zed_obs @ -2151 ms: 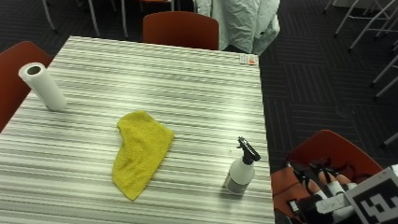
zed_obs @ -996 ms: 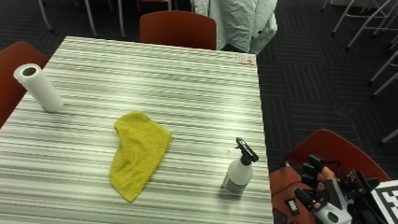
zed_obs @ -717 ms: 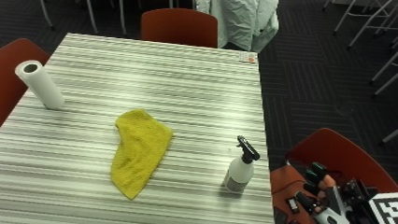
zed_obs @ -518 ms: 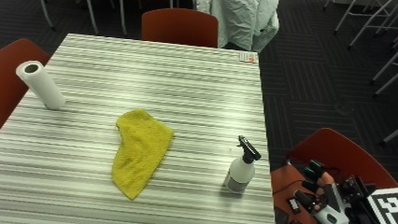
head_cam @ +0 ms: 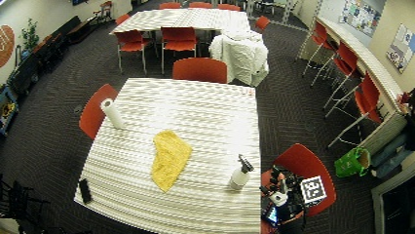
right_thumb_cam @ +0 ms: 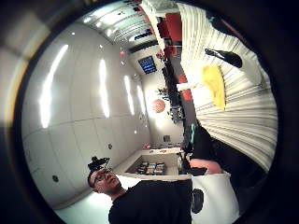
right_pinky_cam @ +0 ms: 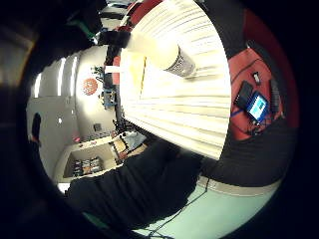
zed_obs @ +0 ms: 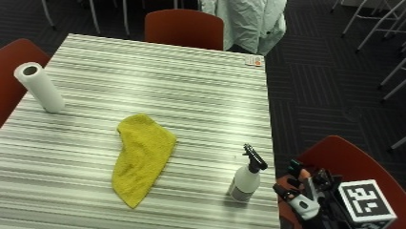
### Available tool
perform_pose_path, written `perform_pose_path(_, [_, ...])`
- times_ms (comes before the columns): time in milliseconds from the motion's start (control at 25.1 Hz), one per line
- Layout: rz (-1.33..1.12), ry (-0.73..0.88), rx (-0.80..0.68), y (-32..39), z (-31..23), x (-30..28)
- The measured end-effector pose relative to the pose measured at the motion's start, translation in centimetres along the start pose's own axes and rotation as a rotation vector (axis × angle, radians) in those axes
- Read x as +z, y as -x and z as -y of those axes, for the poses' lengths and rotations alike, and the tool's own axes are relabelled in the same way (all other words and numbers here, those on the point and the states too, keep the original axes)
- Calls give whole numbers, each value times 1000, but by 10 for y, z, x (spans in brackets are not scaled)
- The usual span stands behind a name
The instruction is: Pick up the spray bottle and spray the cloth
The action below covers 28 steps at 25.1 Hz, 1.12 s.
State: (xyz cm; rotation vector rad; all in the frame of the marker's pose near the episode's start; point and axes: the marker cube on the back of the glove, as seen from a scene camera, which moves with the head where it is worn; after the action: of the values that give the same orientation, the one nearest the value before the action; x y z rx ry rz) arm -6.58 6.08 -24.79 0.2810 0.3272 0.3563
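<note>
One spray bottle (zed_obs: 245, 181) stands upright on the striped worktop (zed_obs: 190, 81), close to the near right corner, just in from the right edge. Its body is pale and its black trigger head (zed_obs: 255, 158) points up and slightly away from the edge. To its left, with a stretch of bare worktop between, lies one yellow cloth (zed_obs: 141, 157), crumpled into a long shape that runs from the middle of the worktop toward the near edge. The two do not touch.

The gloved right hand (zed_obs: 303, 192) hangs off the worktop, beyond the right edge, beside the bottle and over a red chair (zed_obs: 346, 157). It touches neither bottle nor cloth. I cannot tell whether its fingers are spread or curled. From the palm, the bottle (right_pinky_cam: 164, 55) shows near, standing on the striped surface by the edge.

Farther out, one roll of paper towel (zed_obs: 39, 87) stands upright near the left edge, well apart from the cloth. A small card (zed_obs: 255, 60) lies at the far right corner. A small dark flat thing (head_cam: 84, 190) lies near the left near corner in the wide view. Three more red chairs ring the worktop: one at the far side (zed_obs: 184, 26), one on the left (zed_obs: 17, 55), and the one under the hand makes the count on the right.
</note>
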Motion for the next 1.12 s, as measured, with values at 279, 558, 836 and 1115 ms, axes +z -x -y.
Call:
perform_pose_path(279, [-86, -15, 43, -62, 30, -3])
perform_pose_path(558, [-61, -51, 93, -103, 51, 8])
perform_pose_path(836, [-22, -73, 110, -92, 49, 25])
perform_pose_path(1115, [-30, -70, 55, -97, 55, 24])
